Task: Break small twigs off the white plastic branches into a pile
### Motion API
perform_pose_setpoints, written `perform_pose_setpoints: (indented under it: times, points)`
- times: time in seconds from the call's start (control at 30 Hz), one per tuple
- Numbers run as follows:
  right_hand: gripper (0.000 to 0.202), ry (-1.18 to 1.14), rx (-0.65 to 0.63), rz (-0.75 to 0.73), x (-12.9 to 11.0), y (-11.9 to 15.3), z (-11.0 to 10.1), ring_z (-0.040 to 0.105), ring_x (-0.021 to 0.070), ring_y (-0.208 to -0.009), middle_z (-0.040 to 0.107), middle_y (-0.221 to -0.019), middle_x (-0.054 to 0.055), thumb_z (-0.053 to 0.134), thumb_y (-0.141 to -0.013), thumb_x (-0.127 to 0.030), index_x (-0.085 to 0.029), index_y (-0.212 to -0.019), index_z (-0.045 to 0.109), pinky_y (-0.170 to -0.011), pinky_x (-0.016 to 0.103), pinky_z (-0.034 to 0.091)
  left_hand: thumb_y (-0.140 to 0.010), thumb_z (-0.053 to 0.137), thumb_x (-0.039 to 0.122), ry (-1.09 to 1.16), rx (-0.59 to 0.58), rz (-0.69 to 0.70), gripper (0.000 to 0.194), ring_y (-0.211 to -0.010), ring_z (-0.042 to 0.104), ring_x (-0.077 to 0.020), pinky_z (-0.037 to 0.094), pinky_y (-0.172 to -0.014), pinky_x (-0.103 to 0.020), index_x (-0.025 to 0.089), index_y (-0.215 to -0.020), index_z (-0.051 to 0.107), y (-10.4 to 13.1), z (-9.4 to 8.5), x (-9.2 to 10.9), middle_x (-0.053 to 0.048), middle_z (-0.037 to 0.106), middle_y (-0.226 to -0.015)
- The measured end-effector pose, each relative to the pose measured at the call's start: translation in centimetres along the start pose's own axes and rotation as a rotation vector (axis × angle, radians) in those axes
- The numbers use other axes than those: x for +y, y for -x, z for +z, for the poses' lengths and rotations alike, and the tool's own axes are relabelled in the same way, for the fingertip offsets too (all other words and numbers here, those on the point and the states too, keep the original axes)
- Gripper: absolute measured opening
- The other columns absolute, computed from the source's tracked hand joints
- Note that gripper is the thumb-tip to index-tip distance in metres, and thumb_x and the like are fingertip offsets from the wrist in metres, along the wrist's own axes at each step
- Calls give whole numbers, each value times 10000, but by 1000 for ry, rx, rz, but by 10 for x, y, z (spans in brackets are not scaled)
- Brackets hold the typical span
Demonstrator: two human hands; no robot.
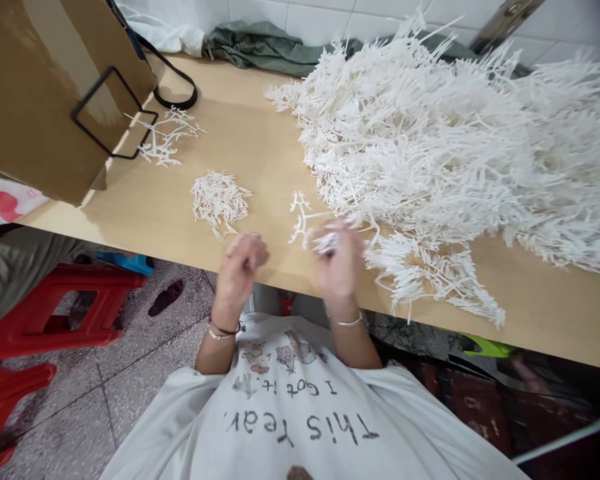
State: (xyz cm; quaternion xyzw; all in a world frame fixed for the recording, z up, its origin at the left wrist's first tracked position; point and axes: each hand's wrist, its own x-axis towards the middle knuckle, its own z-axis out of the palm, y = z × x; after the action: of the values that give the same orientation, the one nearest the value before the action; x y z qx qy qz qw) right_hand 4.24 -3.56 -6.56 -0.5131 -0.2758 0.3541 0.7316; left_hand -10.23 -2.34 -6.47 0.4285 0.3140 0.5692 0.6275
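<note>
My right hand (pixel 341 267) is closed at the table's front edge, its fingers blurred, around white plastic bits. A white branched plastic sprue (pixel 303 217) sticks out at its left. My left hand (pixel 243 257) is curled shut just left of it, and whatever lies between its fingertips is too small to make out. Beyond the left hand lies a small heap of short white plastic pieces (pixel 220 200). To the right of my right hand a big tangled mound of white branched plastic (pixel 430 147) spreads, with a looser clump (pixel 430 273) at its front.
Bare white branches (pixel 167 137) lie by a cardboard box (pixel 55 93) and a black wire frame (pixel 107 113) at the left. Dark green cloth (pixel 265 47) runs along the tiled wall. Red stools (pixel 75 300) and another person's leg (pixel 15 273) are at lower left.
</note>
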Motion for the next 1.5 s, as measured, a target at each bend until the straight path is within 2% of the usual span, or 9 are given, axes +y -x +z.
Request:
perform_pose_setpoints:
  times: [0.1, 0.37, 0.63, 0.8, 1.0, 1.17, 1.3, 1.43, 1.5]
  points:
    - [262, -19, 73, -43, -15, -9, -5, 367, 67, -462, 447, -627, -28, 546, -808, -415, -217, -664, 456, -403, 212, 296, -834, 554, 407, -214, 249, 195, 445, -494, 259, -82, 259, -498, -230, 171, -519, 347, -5, -17, 17, 39, 276, -524]
    - [277, 31, -322, 97, 0, 7, 8, 581, 139, -1054, 616, -1203, 17, 434, -902, -421, -294, -1003, 658, -709, 256, 486, -910, 385, 311, -1019, 169, 101, 290, -745, 559, -143, 385, -720, -256, 174, -952, 638, -23, -38, 10, -40, 644, -813]
    - [360, 33, -369, 177, 1, 2, 9, 464, 154, -1265, 516, -1361, -24, 381, -923, -434, -318, -1187, 597, -770, 248, 511, -875, 456, 329, -1362, 289, 218, 340, -763, 577, -165, 414, -713, -295, 214, -1147, 624, -38, -40, 0, -94, 584, -1073]
    - [355, 9, -372, 219, 0, 2, 11, 476, 152, -1245, 521, -1351, -29, 392, -916, -447, -326, -1171, 607, -720, 229, 508, -864, 498, 368, -1165, 310, 314, 315, -710, 523, -133, 404, -662, -275, 221, -1121, 606, -32, -19, 2, -101, 514, -1136]
    - [361, -47, -436, 204, 4, 11, 21, 535, 154, -1168, 581, -1240, -1, 390, -918, -451, -317, -1188, 590, -822, 269, 516, -897, 447, 405, -676, -58, 275, 262, -587, 436, -94, 338, -593, -238, 196, -830, 591, -14, 26, -1, -4, 537, -748]
    - [357, 121, -522, 162, -10, 12, -3, 629, 159, -911, 672, -982, 34, 409, -911, -469, -254, -1010, 677, -690, 283, 517, -882, 449, 462, -353, -16, 155, 327, -566, 402, -90, 320, -562, -235, 197, -703, 517, -18, 34, -15, 24, 423, -632]
    - [343, 457, -619, -81, -56, 9, -37, 587, 123, -607, 667, -728, 27, 429, -926, -390, -209, -812, 696, -547, 267, 443, -842, 481, 516, -279, -6, 120, 408, -508, 330, -79, 269, -499, -239, 183, -610, 438, -24, 34, -18, 29, 341, -582]
    - [196, 750, -578, -695, -78, -12, -31, 562, 213, -1052, 640, -1101, 76, 533, -878, -293, -199, -1018, 633, -907, 382, 407, -851, 440, 537, -292, -122, 127, 441, -511, 336, -78, 278, -501, -245, 178, -597, 415, -25, 39, -17, 23, 337, -581]
    - [181, 820, -727, -724, -71, -28, -19, 573, 191, -960, 644, -970, 56, 479, -909, -300, -184, -934, 614, -900, 379, 388, -871, 416, 521, -303, -174, 147, 424, -518, 353, -76, 290, -503, -239, 178, -624, 436, -24, 41, -18, 21, 355, -592]
